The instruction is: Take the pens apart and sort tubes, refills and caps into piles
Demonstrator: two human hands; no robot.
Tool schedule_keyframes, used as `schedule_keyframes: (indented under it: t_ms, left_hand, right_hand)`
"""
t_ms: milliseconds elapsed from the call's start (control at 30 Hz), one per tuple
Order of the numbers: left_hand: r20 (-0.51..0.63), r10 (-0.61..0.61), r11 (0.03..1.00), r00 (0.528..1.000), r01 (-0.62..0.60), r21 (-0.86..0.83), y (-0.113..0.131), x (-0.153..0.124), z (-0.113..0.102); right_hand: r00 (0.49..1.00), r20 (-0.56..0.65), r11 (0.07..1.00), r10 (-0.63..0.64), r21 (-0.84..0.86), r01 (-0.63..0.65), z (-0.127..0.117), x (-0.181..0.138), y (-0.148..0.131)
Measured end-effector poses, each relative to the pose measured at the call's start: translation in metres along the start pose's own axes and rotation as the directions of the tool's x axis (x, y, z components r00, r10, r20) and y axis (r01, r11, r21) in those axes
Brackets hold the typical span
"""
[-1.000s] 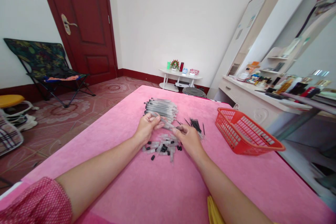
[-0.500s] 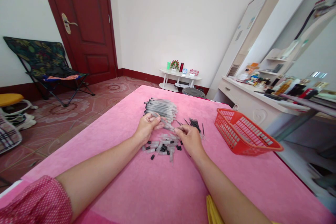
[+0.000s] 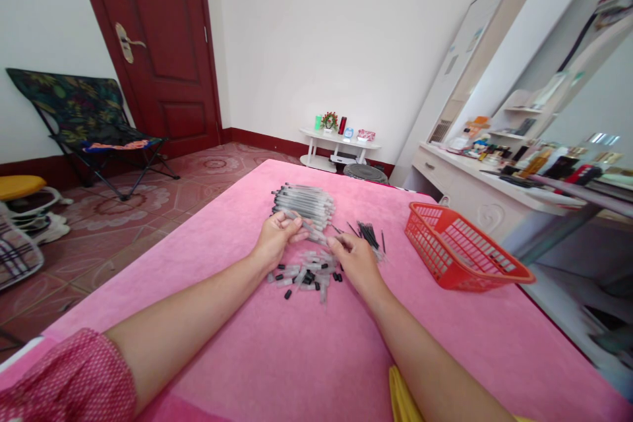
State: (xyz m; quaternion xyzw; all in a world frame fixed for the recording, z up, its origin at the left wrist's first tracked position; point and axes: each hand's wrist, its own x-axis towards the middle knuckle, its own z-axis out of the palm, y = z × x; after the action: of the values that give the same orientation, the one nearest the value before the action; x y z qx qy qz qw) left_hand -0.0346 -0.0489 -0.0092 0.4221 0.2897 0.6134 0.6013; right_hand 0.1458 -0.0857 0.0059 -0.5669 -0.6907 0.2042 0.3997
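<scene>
Between my two hands is a clear pen barrel (image 3: 314,235), slanting down to the right. My left hand (image 3: 275,237) is closed round its left part. With thumb and fingers pinched, my right hand (image 3: 357,262) grips its right end; the fingers hide that tip. Just beyond lies a stack of clear pens (image 3: 304,201) with dark ends at the left. A loose heap of clear pen caps and small black plugs (image 3: 310,271) lies on the near side of my hands. Thin black pen refills (image 3: 368,235) are bunched beyond my right hand.
A red plastic basket (image 3: 465,254) stands on the right of the pink-covered table (image 3: 277,362). Beside the table is a white dresser (image 3: 487,201) with bottles on it. A folding chair (image 3: 84,119) and a red door (image 3: 163,46) are at the left.
Both hands keep their grip on the pen barrel and have hardly moved. The view has shifted very slightly.
</scene>
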Motion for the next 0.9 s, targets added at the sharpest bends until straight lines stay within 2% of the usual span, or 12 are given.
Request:
schedule_keyframes:
  t_ms: [67, 233, 400, 567, 733, 800, 900]
  left_hand:
    - [0.004, -0.005, 1.000, 1.000, 0.005, 0.008, 0.001, -0.001, 0.000]
    - [0.010, -0.012, 1.000, 1.000, 0.012, 0.009, 0.002, -0.001, 0.001]
    - [0.010, -0.011, 1.000, 1.000, 0.011, 0.022, 0.002, -0.002, 0.001]
    - [0.002, -0.015, 0.997, 1.000, 0.015, 0.071, 0.002, -0.002, 0.002]
    - [-0.144, 0.005, 0.999, 0.990, 0.002, 0.048, 0.004, 0.005, -0.005]
    - [-0.201, 0.016, 1.000, 0.979, -0.013, 0.016, 0.005, 0.009, -0.009]
    - [-0.244, 0.030, 0.999, 0.969, -0.035, -0.014, 0.007, 0.012, -0.012]
  right_hand:
    - [1.000, 0.030, 1.000, 0.002, -0.011, -0.002, 0.000, 0.000, 0.000]
    - [0.999, -0.030, 1.000, 0.013, 0.025, -0.013, 0.001, 0.000, 0.000]
    - [0.999, 0.031, 0.999, -0.013, -0.042, 0.014, 0.000, 0.000, -0.001]
    - [1.000, 0.018, 0.999, 0.020, -0.049, -0.019, -0.002, -0.001, 0.000]
    - [0.997, -0.014, 0.986, 0.078, -0.149, -0.079, -0.003, -0.002, -0.002]
    - [0.997, 0.024, 0.983, 0.074, -0.168, -0.069, -0.005, -0.002, -0.005]
    - [0.988, 0.150, 0.977, 0.046, -0.211, -0.014, -0.007, -0.005, -0.013]
